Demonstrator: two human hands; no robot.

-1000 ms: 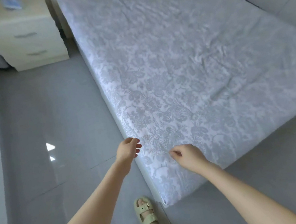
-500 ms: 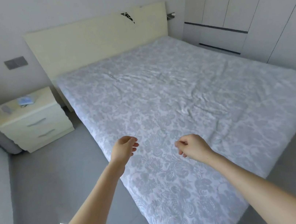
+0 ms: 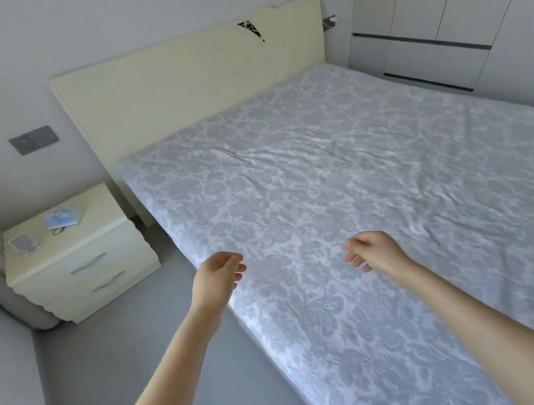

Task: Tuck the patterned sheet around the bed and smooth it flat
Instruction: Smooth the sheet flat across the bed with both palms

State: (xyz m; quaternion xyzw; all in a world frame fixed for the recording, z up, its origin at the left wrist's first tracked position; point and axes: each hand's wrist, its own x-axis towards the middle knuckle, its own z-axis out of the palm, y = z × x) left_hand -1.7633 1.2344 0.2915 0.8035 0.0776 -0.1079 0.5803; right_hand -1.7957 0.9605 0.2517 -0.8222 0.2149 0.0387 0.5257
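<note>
Both hands, left and right, hover loosely curled and empty over the sheet. Smoothing appears next: creases ahead of them need flat palms.

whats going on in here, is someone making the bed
Seems so: a person reaches both arms out over the patterned sheet. The left hand hovers at the sheet's side edge and the right hand over its surface, both loosely curled and holding nothing. The sheet lies spread up to the headboard, with creases showing near that end.
</note>
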